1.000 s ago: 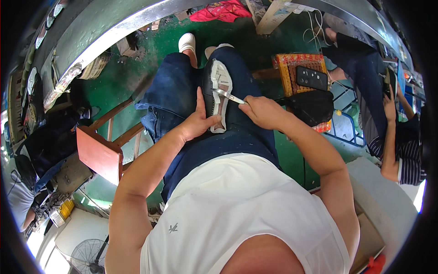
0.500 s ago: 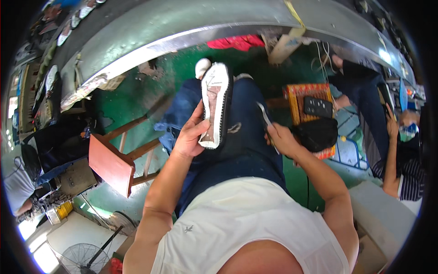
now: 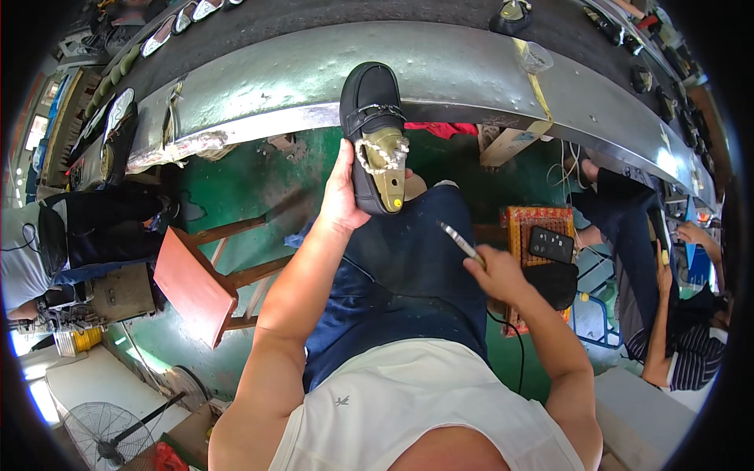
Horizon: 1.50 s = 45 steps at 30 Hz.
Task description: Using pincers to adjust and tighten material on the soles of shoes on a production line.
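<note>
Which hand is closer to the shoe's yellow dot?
Left: the left hand holds the shoe, just left of the yellow dot; the right hand is farther, lower right.

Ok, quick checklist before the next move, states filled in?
1. Left hand gripping the black loafer-style shoe near its heel: ok.
2. Olive-green shoe last seated inside the shoe: ok, though its depth is hidden.
3. Whitish twisted cord off the last's top: not ok, it lies looped across it.
4. Right hand holding the slim, silver-ended hand tool: ok.
5. Tool apart from the shoe: ok, its tip points over the dark blue trousers.
6. Shoe's underside condition: cannot tell, it faces away.
</note>
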Tool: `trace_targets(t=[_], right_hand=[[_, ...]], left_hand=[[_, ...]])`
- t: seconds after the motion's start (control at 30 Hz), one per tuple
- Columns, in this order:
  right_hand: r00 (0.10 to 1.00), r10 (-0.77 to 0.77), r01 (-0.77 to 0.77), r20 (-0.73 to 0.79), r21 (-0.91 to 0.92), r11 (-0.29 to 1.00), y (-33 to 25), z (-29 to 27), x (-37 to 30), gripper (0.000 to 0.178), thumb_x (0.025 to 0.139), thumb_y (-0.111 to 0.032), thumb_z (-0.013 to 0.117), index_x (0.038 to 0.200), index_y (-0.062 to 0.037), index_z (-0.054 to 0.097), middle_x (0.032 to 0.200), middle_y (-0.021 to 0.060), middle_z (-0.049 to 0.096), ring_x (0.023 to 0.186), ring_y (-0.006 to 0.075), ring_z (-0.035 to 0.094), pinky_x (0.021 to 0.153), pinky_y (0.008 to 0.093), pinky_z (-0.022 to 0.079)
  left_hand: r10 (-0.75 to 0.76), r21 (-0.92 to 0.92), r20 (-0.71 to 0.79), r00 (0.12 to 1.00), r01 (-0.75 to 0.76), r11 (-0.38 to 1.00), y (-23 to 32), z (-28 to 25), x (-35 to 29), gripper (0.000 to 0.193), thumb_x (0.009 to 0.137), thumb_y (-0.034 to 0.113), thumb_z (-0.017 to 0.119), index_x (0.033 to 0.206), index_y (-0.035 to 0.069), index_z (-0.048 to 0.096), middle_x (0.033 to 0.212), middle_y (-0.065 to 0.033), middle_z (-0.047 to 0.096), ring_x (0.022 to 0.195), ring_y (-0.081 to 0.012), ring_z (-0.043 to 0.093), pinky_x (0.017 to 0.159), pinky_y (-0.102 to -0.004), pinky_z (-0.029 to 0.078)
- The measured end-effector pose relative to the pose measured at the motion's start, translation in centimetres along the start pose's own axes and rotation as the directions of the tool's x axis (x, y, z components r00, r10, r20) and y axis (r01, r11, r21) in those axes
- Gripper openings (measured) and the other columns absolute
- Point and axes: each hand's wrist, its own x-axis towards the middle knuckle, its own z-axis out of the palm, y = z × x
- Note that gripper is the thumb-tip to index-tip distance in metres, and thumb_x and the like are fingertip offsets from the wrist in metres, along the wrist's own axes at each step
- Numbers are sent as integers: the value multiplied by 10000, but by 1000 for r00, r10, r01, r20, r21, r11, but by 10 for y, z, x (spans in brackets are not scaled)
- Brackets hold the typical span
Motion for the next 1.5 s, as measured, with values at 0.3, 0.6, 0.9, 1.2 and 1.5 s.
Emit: trace_targets(t=[0.3, 0.6, 0.9, 1.2, 1.5], right_hand=[[655, -546, 182, -523, -591, 786, -37, -155, 131, 476, 906, -409, 701, 1197, -48, 591, 1082, 142, 627, 1030, 362, 604, 880, 470, 460], [619, -569, 196, -541, -596, 779, -15, -208, 235, 461, 906, -410, 694, 1167, -32, 655, 1105, 125, 656, 1056, 342, 610, 894, 463, 485], [574, -514, 249, -637, -463, 851, -7, -211, 242, 385, 843, -359, 745, 1070, -51, 705, 1057, 103, 664, 1022, 319, 609, 889, 450, 476], [626, -475, 256, -619, -413, 874, -11, -217, 239, 417, 837, -345, 762, 1104, -32, 689, 1096, 112, 647, 1046, 323, 589, 906, 457, 465], [653, -459, 243, -603, -407, 881, -13, -222, 239, 402, 835, -299, 765, 1114, -23, 678, 1089, 122, 635, 1034, 336, 590, 886, 449, 457]], left_hand=[[127, 73, -18, 992, -125, 989, 18, 32, 4, 670, 1060, 569, 377, 1436, 22, 466, 1252, -225, 635, 1060, -399, 678, 949, -508, 566], [93, 27, -77, 993, -91, 995, 60, 88, 110, 637, 1103, 469, 253, 1459, -23, 446, 1363, -254, 582, 1218, -415, 596, 1064, -534, 483], [48, 143, -19, 999, -45, 989, 72, 119, 267, 644, 1104, 478, 259, 1417, -43, 474, 1289, -275, 617, 1165, -412, 634, 1007, -487, 529], [250, 871, 322, 913, -182, -457, 45, 124, 429, 734, 924, 513, 647, 1381, -45, 508, 1344, -253, 606, 1308, -341, 560, 1091, -416, 452], [233, 922, 255, 939, -163, -352, 23, 164, 461, 706, 898, 515, 672, 1252, -90, 598, 1181, -296, 676, 1135, -412, 653, 987, -448, 521]])
